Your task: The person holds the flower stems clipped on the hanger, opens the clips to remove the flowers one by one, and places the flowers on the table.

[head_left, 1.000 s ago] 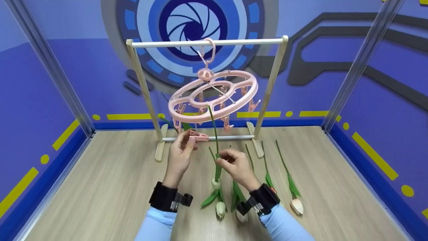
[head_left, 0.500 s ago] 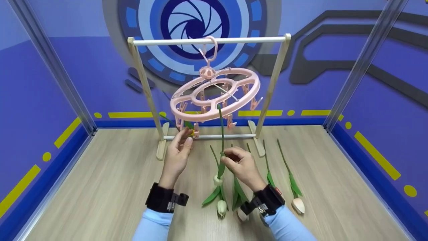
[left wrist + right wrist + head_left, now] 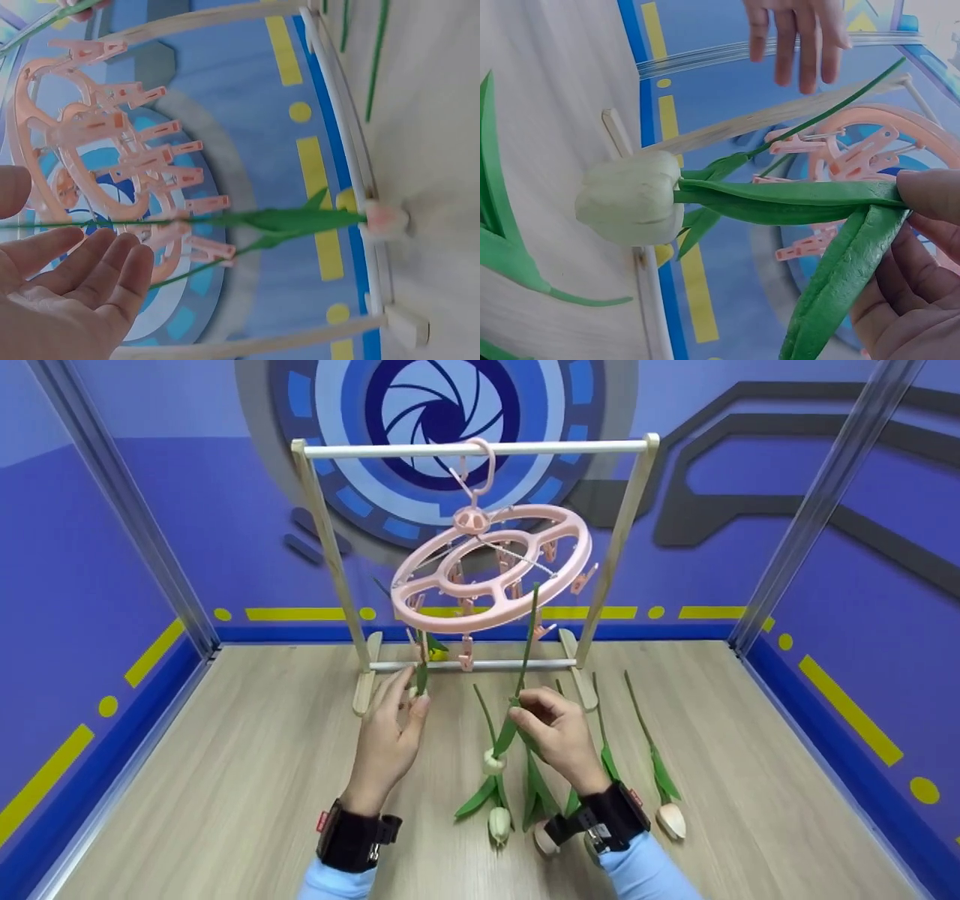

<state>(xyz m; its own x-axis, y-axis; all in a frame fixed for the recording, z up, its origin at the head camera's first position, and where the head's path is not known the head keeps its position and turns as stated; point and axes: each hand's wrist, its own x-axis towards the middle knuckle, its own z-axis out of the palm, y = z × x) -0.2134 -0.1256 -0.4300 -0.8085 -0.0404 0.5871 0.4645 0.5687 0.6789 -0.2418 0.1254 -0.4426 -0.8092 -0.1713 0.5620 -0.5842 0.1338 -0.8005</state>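
My left hand [image 3: 386,739] is beside a tulip [image 3: 300,220] that hangs bloom down from the pink round clip hanger [image 3: 450,626]. Its fingers are fairly straight, near the stem; whether they touch it I cannot tell. My right hand [image 3: 562,735] pinches the green stem of a white tulip [image 3: 630,199], bloom down and stem end up, in front of the hanger's ring. Several pink clips [image 3: 466,652] dangle from the ring. Behind the left hand's tulip hangs another, with a yellow bloom [image 3: 437,655].
The hanger hooks over the white top bar [image 3: 570,448] of a wooden rack [image 3: 628,525]. Several tulips lie on the table below and to the right, including a pale pink one [image 3: 671,821] and a greenish-white one [image 3: 499,825]. Blue printed walls enclose the table.
My left hand has let go of a pink clip and moved slightly down and left. The hanger has turned a little. My right hand has shifted right with the white tulip.
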